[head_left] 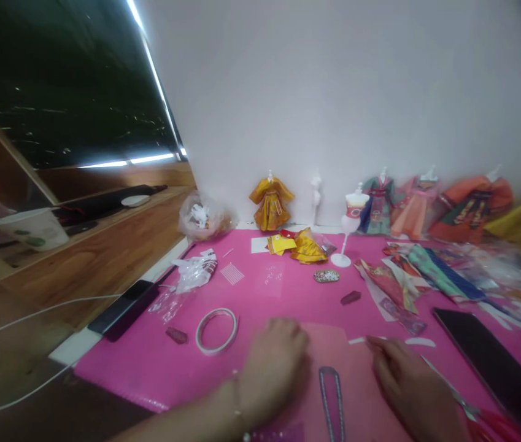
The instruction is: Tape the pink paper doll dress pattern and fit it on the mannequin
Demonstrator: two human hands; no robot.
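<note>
A peach-pink piece of fabric [329,341] lies in front of me. My left hand [281,362], slightly blurred, rests at its left edge with curled fingers; whatever they hold is hidden. On the right, my right hand [402,377] has its thumb and index fingertips together at the end of a thin white strip [356,341]. Another white strip [420,342] lies just beyond that hand. Between my hands is a long grey-edged loop of trim [331,399] on the fabric. A roll of white tape [216,331] lies left of my left hand.
Scissors [465,405] and a dark phone [494,368] lie at right, another phone [124,310] at left. Along the wall stand dressed miniature mannequins, including a yellow robe [270,205], and a white dress form [350,224]. Fabric pieces [391,285] and plastic bags [196,270] lie around.
</note>
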